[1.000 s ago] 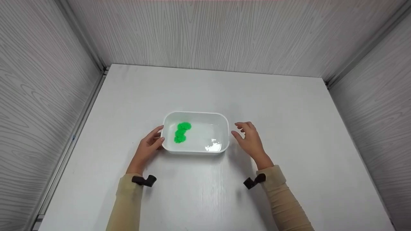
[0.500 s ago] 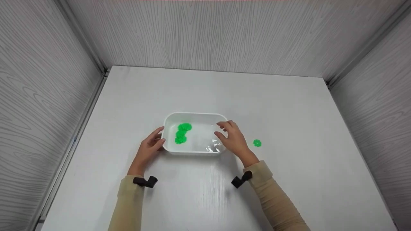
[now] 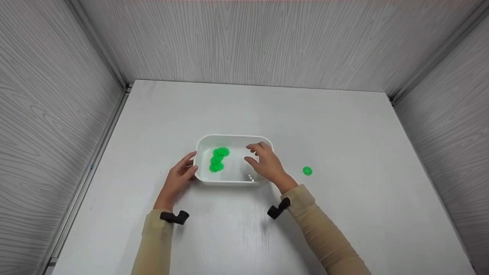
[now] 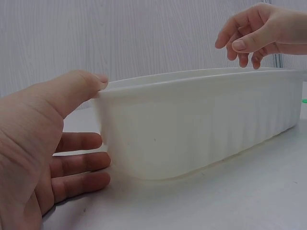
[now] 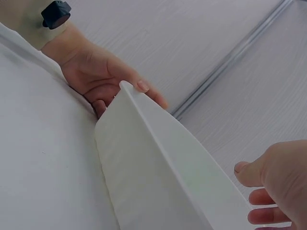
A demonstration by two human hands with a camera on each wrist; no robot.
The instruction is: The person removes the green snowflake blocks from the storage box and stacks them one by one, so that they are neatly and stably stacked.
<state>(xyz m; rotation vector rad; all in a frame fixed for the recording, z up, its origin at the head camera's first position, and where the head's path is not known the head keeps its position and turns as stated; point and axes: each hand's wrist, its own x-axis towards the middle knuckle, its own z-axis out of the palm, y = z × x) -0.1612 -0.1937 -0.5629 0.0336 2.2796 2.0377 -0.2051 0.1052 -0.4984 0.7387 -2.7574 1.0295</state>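
On a white bench (image 3: 359,206), as the head view shows, sits a white plastic tub (image 3: 229,183), with green notched discs (image 3: 217,159) heaped toward its left side. The left hand (image 3: 179,176) grips the tub's left end; the right hand (image 3: 267,163) is over the right half, thumb spread from bent fingers, holding nothing. Right of the tub and well apart from it, a lone green disc (image 3: 307,170) lies flat. Both forearms wear tan sleeves (image 3: 153,244). From the left wrist, the left thumb rests on the rim while the other fingers lie beside the outer wall; beyond, the right hand hangs above the tub. From the right wrist, the left thumb hooks over the rim at the tub's end, and the right hand shows at lower right, its thumb and fingers apart.
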